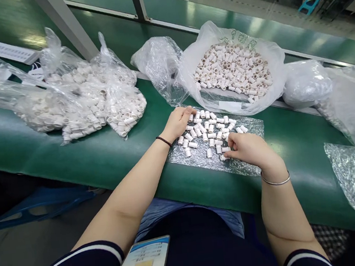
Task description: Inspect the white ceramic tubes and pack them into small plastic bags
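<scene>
Had the right hand (247, 148) curled, touching a white fitting (223, 157), and the left hand (178, 123) bent by the loose scatter (211, 135); couldn't tell about pinching in either tbh.

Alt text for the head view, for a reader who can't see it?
A person's left hand and right hand touch small white tubular pieces spread on a clear plastic sheet on a green table. Beyond them sits an open bag with many similar pieces; filled clear bags lie to the left.

Both hands (179, 122) (248, 148) are among small white fittings (211, 135) on crinkled clear plastic (196, 159).
</scene>
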{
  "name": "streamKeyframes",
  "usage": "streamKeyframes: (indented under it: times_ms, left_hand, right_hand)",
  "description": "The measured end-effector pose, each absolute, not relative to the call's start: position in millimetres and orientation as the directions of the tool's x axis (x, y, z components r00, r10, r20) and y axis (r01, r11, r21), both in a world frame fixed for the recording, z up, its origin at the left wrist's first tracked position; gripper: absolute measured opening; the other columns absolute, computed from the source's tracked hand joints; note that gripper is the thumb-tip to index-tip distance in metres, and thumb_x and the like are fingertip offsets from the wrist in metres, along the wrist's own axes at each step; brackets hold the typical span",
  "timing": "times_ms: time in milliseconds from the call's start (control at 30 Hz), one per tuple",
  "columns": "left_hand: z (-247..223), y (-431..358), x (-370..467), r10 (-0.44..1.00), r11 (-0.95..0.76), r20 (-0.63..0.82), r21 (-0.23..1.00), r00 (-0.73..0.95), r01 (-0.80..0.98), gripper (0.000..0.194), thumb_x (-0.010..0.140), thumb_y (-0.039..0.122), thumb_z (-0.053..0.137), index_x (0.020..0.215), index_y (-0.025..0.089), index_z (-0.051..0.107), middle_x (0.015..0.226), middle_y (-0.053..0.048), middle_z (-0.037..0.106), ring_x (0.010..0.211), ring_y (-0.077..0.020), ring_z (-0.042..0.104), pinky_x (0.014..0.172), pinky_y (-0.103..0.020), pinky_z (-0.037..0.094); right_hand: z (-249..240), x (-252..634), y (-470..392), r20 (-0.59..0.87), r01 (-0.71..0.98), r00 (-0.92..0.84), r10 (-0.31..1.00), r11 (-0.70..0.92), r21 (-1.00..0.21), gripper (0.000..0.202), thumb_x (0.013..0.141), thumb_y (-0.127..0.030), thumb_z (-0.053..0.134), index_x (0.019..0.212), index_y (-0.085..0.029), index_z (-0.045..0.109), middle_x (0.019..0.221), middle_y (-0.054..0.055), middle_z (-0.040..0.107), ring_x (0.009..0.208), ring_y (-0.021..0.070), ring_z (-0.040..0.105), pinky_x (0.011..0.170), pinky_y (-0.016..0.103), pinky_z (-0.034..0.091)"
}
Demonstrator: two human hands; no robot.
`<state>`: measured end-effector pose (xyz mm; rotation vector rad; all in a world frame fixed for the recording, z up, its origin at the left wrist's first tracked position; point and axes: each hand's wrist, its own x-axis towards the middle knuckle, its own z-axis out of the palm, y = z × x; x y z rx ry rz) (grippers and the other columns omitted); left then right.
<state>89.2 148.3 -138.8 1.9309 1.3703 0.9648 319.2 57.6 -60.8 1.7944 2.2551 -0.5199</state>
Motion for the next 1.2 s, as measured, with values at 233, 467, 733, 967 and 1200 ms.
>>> streamKeyframes:
  times_ms: [233,467,733,967,1200]
  left_hand:
    - [-139,149,89,0.949,-0.313,0.233,0.791,0.214,0.526,0.059,0.099,0.051,0.025,0.095,0.018,0.073,0.104,-0.006,0.074,0.103,-0.0206,0.064,0.096,-0.031,0.046]
    - [-139,148,89,0.944,-0.325,0.244,0.795,0.221,0.512,0.063,0.098,0.055,0.023,0.094,0.017,0.074,0.1,-0.007,0.074,0.101,-0.0203,0.065,0.094,-0.03,0.048]
    - [-140,152,86,0.956,-0.29,0.206,0.788,0.211,0.543,0.062,0.094,0.057,0.024,0.096,0.018,0.072,0.106,-0.008,0.074,0.105,-0.0228,0.064,0.096,-0.033,0.048]
    - [-140,154,86,0.964,-0.255,0.152,0.767,0.219,0.589,0.055,0.09,0.053,0.028,0.095,0.021,0.072,0.108,-0.008,0.073,0.108,-0.0268,0.063,0.099,-0.038,0.047]
    - [-139,157,84,0.974,-0.204,0.101,0.775,0.202,0.599,0.048,0.088,0.059,0.034,0.092,0.028,0.071,0.109,-0.002,0.071,0.114,-0.035,0.06,0.097,-0.048,0.048]
  right_hand:
    - [-66,318,57,-0.395,0.944,-0.33,0.857,0.299,-0.14,0.03,0.073,-0.038,0.074,0.082,-0.024,0.05,0.077,-0.003,0.064,0.065,0.0145,0.053,0.052,0.024,0.026]
    - [-66,318,64,-0.212,0.957,-0.238,0.948,0.191,-0.217,0.027,0.087,-0.047,0.056,0.079,-0.022,0.05,0.068,-0.001,0.063,0.061,0.0148,0.054,0.052,0.025,0.027]
    - [-86,376,86,0.032,0.986,0.06,0.998,-0.054,-0.157,0.022,0.092,-0.029,0.044,0.098,-0.018,0.063,0.102,0.012,0.066,0.095,0.0246,0.059,0.069,0.031,0.04]
    - [-100,401,91,-0.004,0.966,0.135,0.991,-0.133,-0.22,0.021,0.091,-0.022,0.046,0.096,-0.017,0.067,0.105,0.013,0.067,0.097,0.0229,0.059,0.085,0.033,0.043]
    - [-117,417,100,0.083,0.917,0.225,0.971,-0.182,-0.356,0.015,0.087,-0.024,0.056,0.093,-0.018,0.067,0.104,0.009,0.064,0.096,0.0201,0.056,0.088,0.031,0.042]
